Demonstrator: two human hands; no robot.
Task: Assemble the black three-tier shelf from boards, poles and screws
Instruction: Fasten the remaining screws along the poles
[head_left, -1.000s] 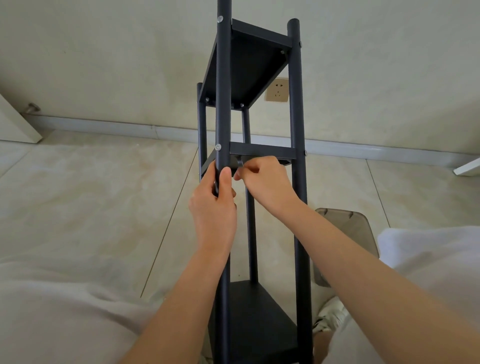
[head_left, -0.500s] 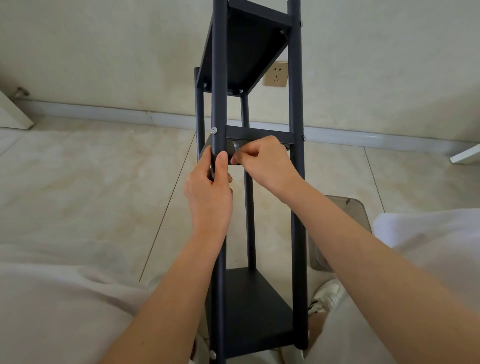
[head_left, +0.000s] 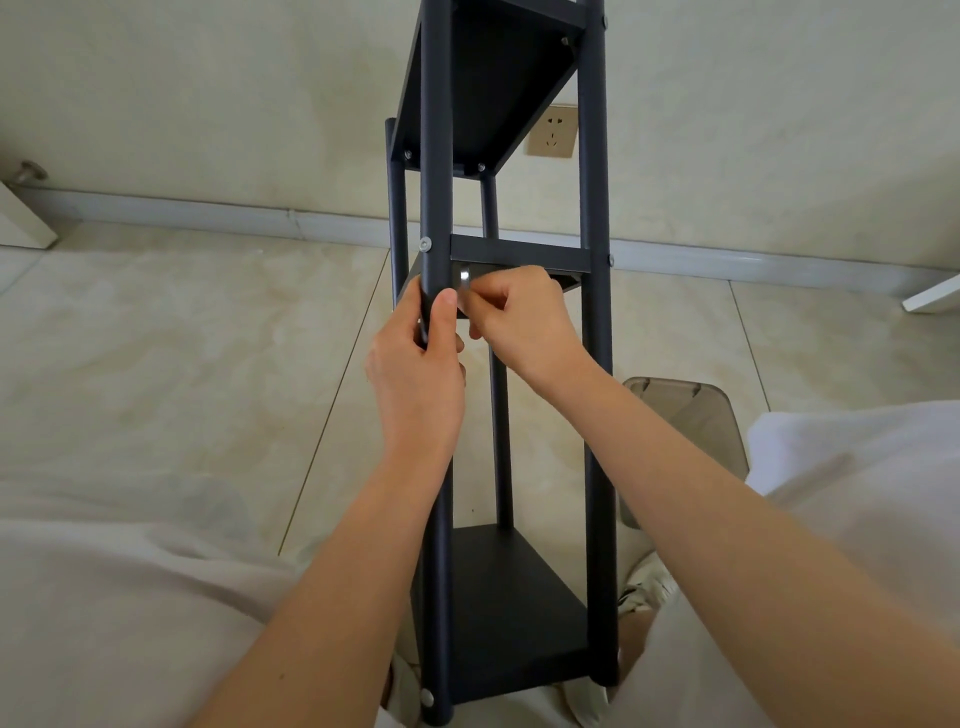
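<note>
Half-hidden silver tool (head_left: 464, 278) behind hands (head_left: 415, 374).

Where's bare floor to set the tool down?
Bare beige tile floor lies left of the black metal shelf frame, up to the skirting. Right is crowded: smoky translucent plastic bin. At the middle board the left hand and right hand fill the gap.

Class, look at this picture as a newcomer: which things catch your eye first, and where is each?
A tall black shelf fills the centre. The left hand grips its near-left pole below the middle board; beside it the right hand pinches a small silvery tool.
</note>
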